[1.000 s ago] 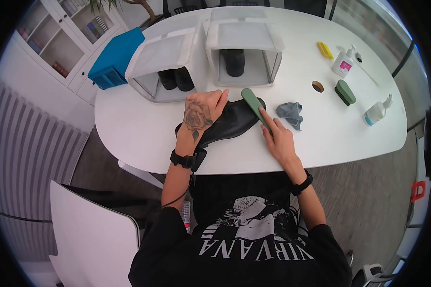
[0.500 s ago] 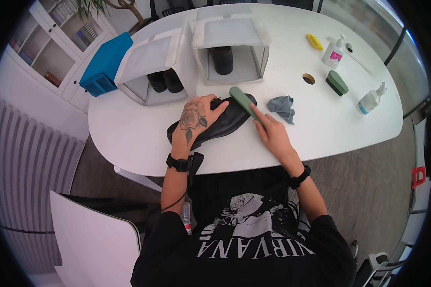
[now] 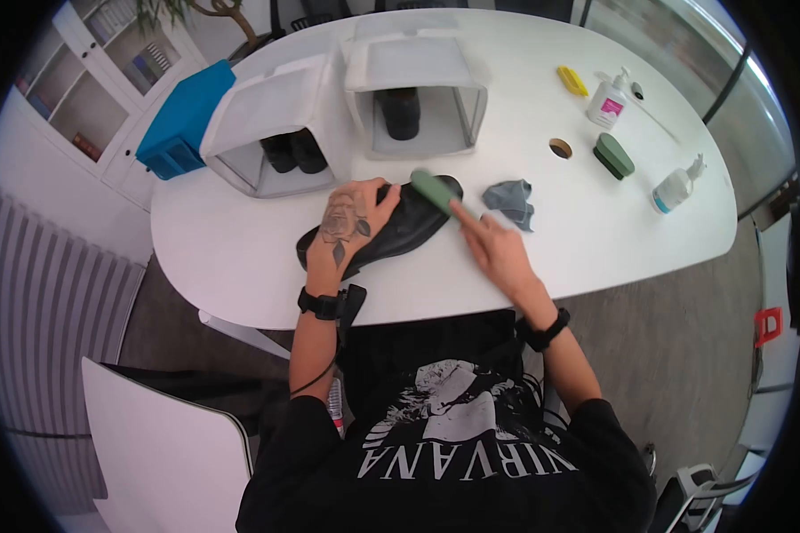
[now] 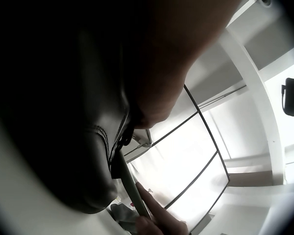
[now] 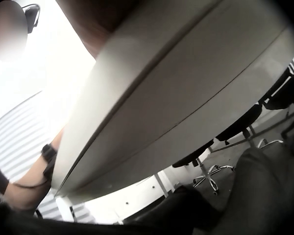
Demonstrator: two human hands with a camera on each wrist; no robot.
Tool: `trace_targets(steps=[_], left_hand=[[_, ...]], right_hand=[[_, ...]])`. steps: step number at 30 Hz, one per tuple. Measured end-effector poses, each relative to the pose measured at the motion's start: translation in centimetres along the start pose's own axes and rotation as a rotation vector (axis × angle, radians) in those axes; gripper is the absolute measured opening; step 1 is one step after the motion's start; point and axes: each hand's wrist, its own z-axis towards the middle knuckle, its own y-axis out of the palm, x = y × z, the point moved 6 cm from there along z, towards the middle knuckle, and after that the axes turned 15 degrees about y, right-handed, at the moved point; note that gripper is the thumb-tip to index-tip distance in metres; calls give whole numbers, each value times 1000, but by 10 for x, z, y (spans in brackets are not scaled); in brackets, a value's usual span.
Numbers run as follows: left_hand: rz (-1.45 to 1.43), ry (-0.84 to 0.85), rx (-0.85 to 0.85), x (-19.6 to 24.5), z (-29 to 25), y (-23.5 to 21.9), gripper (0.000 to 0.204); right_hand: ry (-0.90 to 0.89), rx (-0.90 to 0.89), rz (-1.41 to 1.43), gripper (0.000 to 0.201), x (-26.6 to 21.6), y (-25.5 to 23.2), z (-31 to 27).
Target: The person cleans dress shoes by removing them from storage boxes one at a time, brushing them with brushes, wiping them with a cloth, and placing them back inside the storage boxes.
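The shoe (image 3: 404, 233) lies on the white surface (image 3: 231, 275) near the person's edge, slanting so that its toe points away and to the right. The left hand (image 3: 348, 220) steadies it from above, its grip closed over the rear and middle of the shoe with the thumb toward the opening. The right hand (image 3: 500, 256) has its grip pinching the handle of a green brush (image 3: 432, 191), the index finger laid out along it; the brush crosses the toe, slightly blurred, and in the left wrist view its dark underside meets the shoe. Just right of the toe lies a crumpled grey-blue cloth (image 3: 511, 204). Beyond the shoe stand two white boxes, open toward the person: the left box (image 3: 271, 105) holds two dark boots (image 3: 295, 151), the right box (image 3: 413, 62) one boot (image 3: 400, 114). A blue case (image 3: 185, 124) is just beside the left box. Farther right are a round hole (image 3: 560, 148) in the surface, a second green brush (image 3: 614, 155), a pump bottle (image 3: 607, 104) with a pink label, a yellow item (image 3: 572, 81) near it, and a spray bottle (image 3: 675, 190) closer to the rim. Past the surface's far left side stands a white cabinet (image 3: 107, 89).
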Motion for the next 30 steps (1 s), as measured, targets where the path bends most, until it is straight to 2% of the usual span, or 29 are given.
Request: trace_targets(steps=[2,3,5,6,8,10,11,12,14,15,19,22,24,25,27,28,30], left_hand=[[-21,14,14,1,-1,-1,41],[-27,15,28,1,-2,-2,40],[-21,24,55,1,-4,-4,39],[-13,32,73,2,-4,-5,38],[-15,46,85,0,-4,-4,37],[153,244,185,2,-13,-2,34],[-59,-71,133,-44,-45,38,35],[-65,-74,123,-59,-63,52,35],[-311,-416,100,-92,-92,72,40],[-303,-357,170,-93,-96,71,39],[-239,-308,187,-96,-99,74,38],[-250,-265,217,-98,-102,76,37],[-326,-479,147,-121,-112,92,37],[-326,-477,150,-123,-111,98,37],[-189,-177,243,-118,-99,97,32],[-182,-177,248,-122,-90,98,32],[110,99,119,-120,-44,104,27]], right_hand=[[158,101,-23,59,17,-12,15],[163,94,-35,59,20,-11,9],[28,39,80,58,14,-4,0],[27,45,77,58,15,-7,-4],[81,-79,102,60,16,-11,-13],[44,-64,145,62,16,-10,-9],[-2,-44,193,64,12,-8,-8],[8,-51,194,64,7,-8,-11],[33,-216,40,66,-7,-4,-12],[40,-220,30,65,-8,-5,-11],[47,-198,145,65,-9,-10,-4],[11,-258,164,64,-24,-21,3],[21,-283,187,62,-31,-27,11],[19,-281,185,62,-33,-27,9],[49,-289,116,59,-37,-23,3],[41,-287,118,59,-38,-24,0],[59,-258,51,58,-32,-29,-4]])
